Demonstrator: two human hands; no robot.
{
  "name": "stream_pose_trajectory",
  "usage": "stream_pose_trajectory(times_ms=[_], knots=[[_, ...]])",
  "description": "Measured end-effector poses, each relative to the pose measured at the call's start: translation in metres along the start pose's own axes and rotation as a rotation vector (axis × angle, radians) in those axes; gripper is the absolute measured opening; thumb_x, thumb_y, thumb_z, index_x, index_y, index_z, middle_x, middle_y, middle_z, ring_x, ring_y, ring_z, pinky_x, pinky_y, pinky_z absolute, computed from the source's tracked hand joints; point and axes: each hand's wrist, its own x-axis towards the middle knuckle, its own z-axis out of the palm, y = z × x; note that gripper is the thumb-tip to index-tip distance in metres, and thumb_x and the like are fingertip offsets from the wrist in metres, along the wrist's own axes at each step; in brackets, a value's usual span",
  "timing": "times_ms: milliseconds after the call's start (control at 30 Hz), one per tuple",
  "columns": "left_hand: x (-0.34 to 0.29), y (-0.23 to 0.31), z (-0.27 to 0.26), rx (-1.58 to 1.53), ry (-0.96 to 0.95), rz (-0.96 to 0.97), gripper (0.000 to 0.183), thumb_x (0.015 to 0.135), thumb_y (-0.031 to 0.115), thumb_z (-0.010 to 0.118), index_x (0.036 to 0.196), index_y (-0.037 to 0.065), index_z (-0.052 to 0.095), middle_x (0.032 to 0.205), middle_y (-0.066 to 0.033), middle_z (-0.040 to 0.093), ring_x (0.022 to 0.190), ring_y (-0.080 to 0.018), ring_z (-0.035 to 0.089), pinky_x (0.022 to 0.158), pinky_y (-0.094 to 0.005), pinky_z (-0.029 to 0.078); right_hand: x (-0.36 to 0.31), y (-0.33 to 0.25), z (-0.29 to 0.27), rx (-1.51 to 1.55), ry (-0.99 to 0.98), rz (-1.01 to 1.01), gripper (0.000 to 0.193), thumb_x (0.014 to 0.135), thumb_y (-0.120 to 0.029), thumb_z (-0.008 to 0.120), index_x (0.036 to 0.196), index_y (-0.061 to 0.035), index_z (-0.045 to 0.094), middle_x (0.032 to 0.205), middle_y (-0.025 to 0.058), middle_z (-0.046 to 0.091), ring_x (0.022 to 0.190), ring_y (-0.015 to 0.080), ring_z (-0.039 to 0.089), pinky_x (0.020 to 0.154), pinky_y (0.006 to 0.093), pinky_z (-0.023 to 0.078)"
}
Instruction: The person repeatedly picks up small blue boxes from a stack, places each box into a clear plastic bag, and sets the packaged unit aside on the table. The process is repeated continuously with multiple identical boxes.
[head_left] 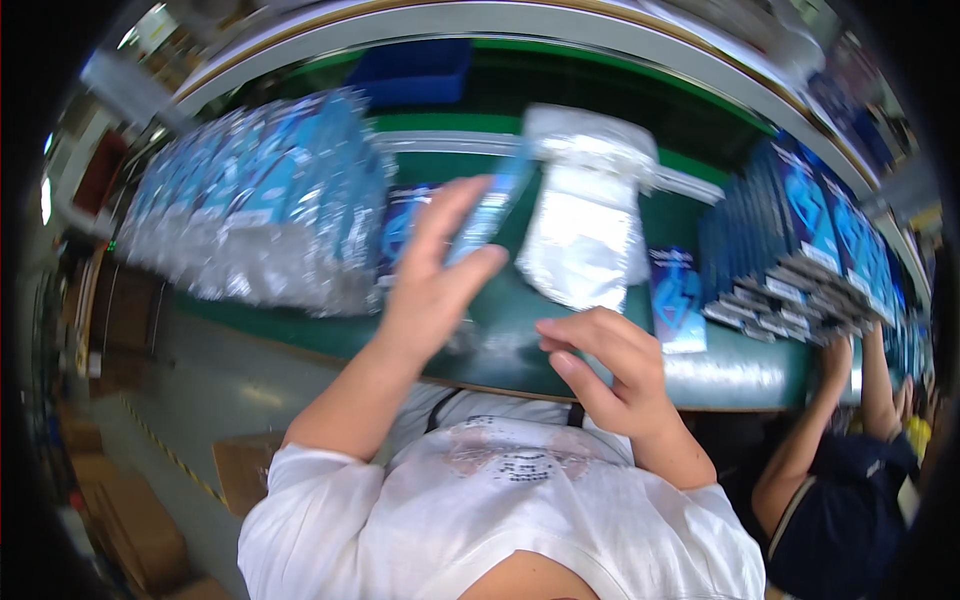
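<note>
On my end I see the left hand (430, 265) pinching a blurry blue packet (492, 205), tipped up over the green desk (495, 350). The right hand (622, 372) is bent, finger and thumb apart, near the clear bags (582, 230). Shiny wrapped packs (270, 200) stand off to the left.

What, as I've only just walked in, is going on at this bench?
The person's left hand holds a blue package, blurred; the right hand, half-curled, looks empty. Pale plastic bags lie on the green bench, between wrapped blue packs at left and stacked blue packs at right, near a co-worker's hand.
</note>
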Motion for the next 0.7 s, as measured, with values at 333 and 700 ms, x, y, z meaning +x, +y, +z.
stream_pose_trajectory(times_ms=[333,700], knots=[[-0.015,-0.07,-0.017,1.085,0.131,0.039,0.055,0.076,0.021,0.064,0.129,0.01,0.051,0.136,-0.0171,0.04,0.125,-0.0391,0.036,0.103,-0.0518,0.029,-0.018,0.034,-0.024,-0.173,0.226,0.157,0.018,0.082,0.0,0.062,0.099,0.0002,0.066,0.081,0.0108,0.063,0.072,0.0247,0.061,0.064,0.0298,0.047],[-0.015,-0.071,-0.003,1.12,0.068,0.048,0.056,0.077,0.015,0.061,0.131,0.01,0.048,0.14,-0.0164,0.036,0.128,-0.0382,0.034,0.105,-0.0525,0.027,-0.066,0.07,-0.035,-0.958,0.155,0.371,0.05,0.079,-0.025,0.068,0.117,0.0043,0.055,0.126,0.0237,0.048,0.117,0.0394,0.045,0.099,0.0454,0.037]])
